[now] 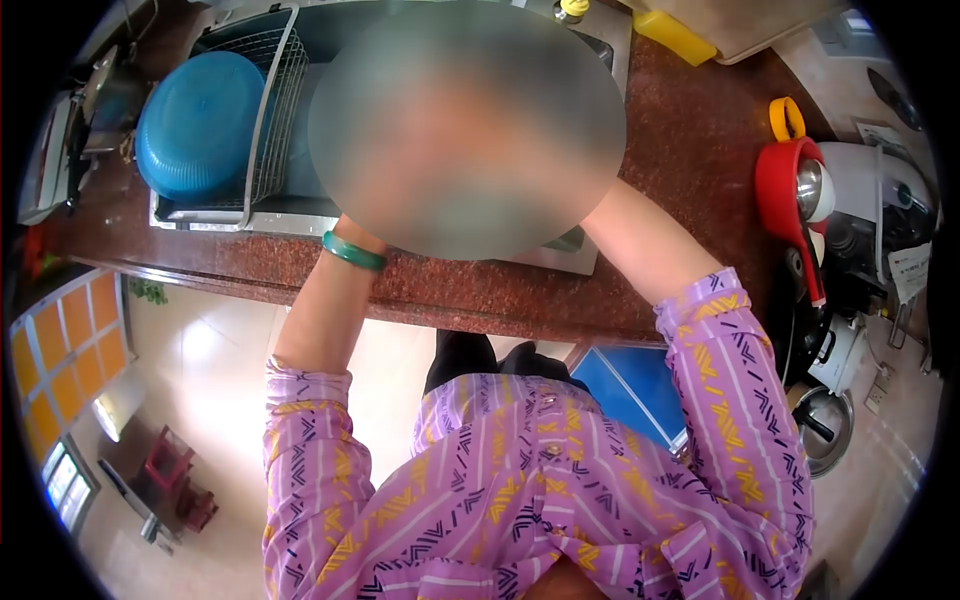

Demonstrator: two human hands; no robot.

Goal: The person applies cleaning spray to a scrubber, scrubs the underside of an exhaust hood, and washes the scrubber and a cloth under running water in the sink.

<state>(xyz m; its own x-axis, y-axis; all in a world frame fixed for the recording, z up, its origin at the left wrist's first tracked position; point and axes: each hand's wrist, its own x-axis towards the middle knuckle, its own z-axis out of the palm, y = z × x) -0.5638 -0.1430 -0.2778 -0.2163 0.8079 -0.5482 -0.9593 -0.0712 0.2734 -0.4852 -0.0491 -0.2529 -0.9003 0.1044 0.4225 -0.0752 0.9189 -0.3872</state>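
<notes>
Both forearms reach forward over the sink (598, 232), in purple patterned sleeves pushed up from the wrists. A green bangle (354, 251) circles my left wrist. A large blurred oval covers the middle of the sink, so my left hand and my right hand are both hidden inside it, and whatever they hold or touch cannot be made out. Left of the blur, a blue ribbed basin (202, 124) rests upside down in a wire dish rack (272, 150) at the sink's left side.
The reddish-brown counter (685, 130) surrounds the sink. A yellow object (675, 38) and a yellow-capped bottle (571, 10) are at the back. To the right stand a red pan (783, 190), a yellow ring (787, 118) and a lidded pot (826, 430).
</notes>
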